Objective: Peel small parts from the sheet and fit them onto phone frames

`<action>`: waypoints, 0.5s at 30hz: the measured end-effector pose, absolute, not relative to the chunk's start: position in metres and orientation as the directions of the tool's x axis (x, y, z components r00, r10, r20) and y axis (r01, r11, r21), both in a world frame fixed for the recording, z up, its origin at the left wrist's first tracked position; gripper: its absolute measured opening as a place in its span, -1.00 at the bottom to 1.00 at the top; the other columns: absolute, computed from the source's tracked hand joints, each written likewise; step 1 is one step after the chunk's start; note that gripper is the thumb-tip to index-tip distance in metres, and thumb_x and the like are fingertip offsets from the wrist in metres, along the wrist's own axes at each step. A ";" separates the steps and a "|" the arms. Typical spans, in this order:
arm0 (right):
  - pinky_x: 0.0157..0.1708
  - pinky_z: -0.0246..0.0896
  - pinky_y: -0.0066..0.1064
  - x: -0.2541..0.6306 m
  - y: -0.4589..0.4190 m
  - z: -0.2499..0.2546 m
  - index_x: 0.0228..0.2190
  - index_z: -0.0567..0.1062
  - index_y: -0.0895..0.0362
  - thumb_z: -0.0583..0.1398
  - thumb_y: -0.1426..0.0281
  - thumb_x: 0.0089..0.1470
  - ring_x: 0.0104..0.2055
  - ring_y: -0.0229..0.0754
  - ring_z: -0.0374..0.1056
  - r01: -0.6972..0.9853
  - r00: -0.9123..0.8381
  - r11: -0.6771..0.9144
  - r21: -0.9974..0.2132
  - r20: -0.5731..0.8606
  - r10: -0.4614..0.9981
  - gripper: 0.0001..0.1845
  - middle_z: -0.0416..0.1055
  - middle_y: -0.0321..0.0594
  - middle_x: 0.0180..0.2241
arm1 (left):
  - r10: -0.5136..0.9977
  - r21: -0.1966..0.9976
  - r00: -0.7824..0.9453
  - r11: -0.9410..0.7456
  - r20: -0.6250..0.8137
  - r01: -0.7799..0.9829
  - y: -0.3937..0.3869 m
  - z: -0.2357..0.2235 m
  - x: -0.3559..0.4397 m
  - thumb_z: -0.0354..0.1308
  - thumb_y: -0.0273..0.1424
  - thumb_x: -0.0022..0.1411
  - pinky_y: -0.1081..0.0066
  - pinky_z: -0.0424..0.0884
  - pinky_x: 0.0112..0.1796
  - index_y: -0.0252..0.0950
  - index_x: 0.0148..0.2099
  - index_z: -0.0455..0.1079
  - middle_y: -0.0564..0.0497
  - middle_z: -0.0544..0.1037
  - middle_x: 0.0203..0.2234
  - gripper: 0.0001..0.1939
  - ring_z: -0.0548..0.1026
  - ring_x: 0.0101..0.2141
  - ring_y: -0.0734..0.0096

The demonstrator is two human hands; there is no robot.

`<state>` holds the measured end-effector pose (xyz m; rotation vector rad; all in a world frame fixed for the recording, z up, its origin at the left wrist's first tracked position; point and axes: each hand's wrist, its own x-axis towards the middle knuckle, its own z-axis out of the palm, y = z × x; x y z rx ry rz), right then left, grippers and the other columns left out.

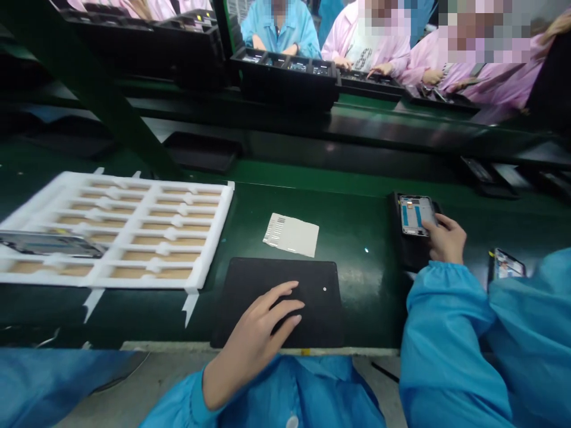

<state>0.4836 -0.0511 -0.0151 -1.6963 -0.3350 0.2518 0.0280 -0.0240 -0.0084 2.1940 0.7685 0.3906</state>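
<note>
My left hand (263, 327) rests over a black rectangular mat (276, 276) at the table's front edge, its fingers loosely curved and apart, with nothing in them. Out to the right, my right hand (447, 239) grips the right edge of a phone frame (413, 215) between thumb and fingers. This frame is silver-grey with blue strips, and it lies over a black tray (408, 252). Just beyond the mat is a pale card (297, 235) with barcode-like print on its left side.
A white foam tray (129, 229) with slots stands at left, a phone part (53, 244) leaning in it. Another phone part (508, 264) lies at right near a co-worker's blue sleeve (535, 309). A green post (98, 95) slants across the left. People work behind black bins (285, 80).
</note>
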 end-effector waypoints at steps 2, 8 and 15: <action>-0.41 0.32 -0.37 0.464 -0.052 -0.005 -0.28 0.34 0.03 0.37 0.45 -0.22 -0.32 -0.17 0.38 0.013 0.938 -0.053 -0.999 -0.007 0.348 -0.57 0.39 -0.27 -0.34 | 0.632 0.803 0.775 -0.458 -0.007 0.381 -0.022 -0.002 0.036 -0.02 -0.30 0.43 0.18 0.37 0.17 -0.06 0.07 0.41 0.05 0.31 0.23 -0.74 0.36 0.18 0.27; -0.43 0.40 -0.50 0.352 -0.059 0.023 -0.07 0.46 0.06 0.40 0.35 -0.21 -0.27 -0.23 0.46 -0.272 0.725 -0.009 -0.962 -0.211 0.656 -0.42 0.47 -0.23 -0.11 | 0.670 0.983 0.738 -0.066 -0.086 0.174 -0.019 0.013 0.076 0.11 -0.24 0.36 0.22 0.40 0.12 -0.07 0.26 0.23 -0.03 0.36 0.20 -0.55 0.41 0.13 0.24; -0.25 0.42 -0.27 0.254 -0.062 0.005 0.02 0.35 0.02 0.32 0.13 0.02 -0.15 -0.07 0.45 -0.066 0.393 -0.158 -0.985 -0.171 0.903 -0.44 0.44 -0.10 -0.04 | 0.822 0.877 0.558 0.348 -0.115 -0.331 -0.009 0.008 0.109 0.21 -0.22 0.29 0.29 0.49 -0.02 -0.23 0.37 0.01 -0.20 0.43 0.14 -0.29 0.51 0.03 0.15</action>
